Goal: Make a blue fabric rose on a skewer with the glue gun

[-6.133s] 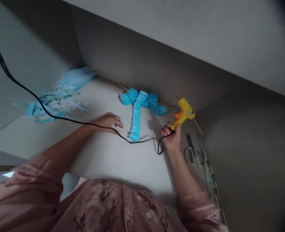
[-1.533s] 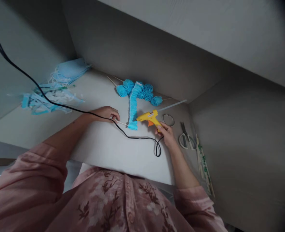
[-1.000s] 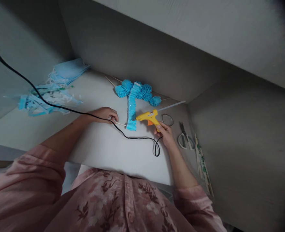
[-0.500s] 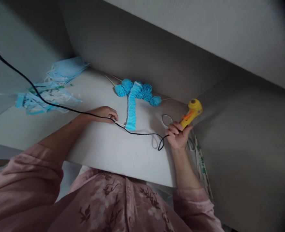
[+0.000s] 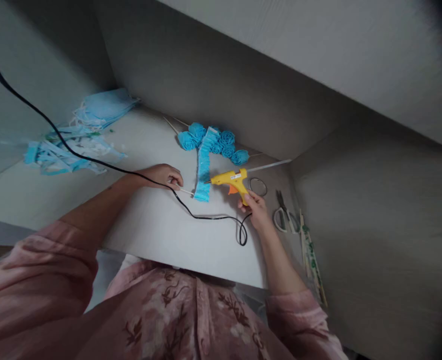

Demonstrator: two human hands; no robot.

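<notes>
My right hand (image 5: 255, 207) grips a yellow glue gun (image 5: 229, 178) by its handle, with a clear glue stick (image 5: 269, 166) poking out of its back. Its nozzle points left, over or against the lower part of a pleated blue strip (image 5: 203, 165); whether they touch I cannot tell. My left hand (image 5: 168, 177) pinches a thin pale stick (image 5: 185, 191), whose tip lies at the strip's bottom end. The strip's top end rests by several blue rolled flowers (image 5: 226, 142), some of them on sticks.
A black cord (image 5: 93, 165) crosses over my left hand to the glue gun. At left lie scraps of cut strips (image 5: 74, 150) and a pile of blue face masks (image 5: 106, 107). At right are a ring (image 5: 257, 186), scissors (image 5: 285, 217) and thin sticks (image 5: 311, 255). Walls enclose the table.
My right hand has brought the glue gun left and turned it, from pointing up to nozzle leftward at the strip. The scissors now show fully. My left hand has hardly moved.
</notes>
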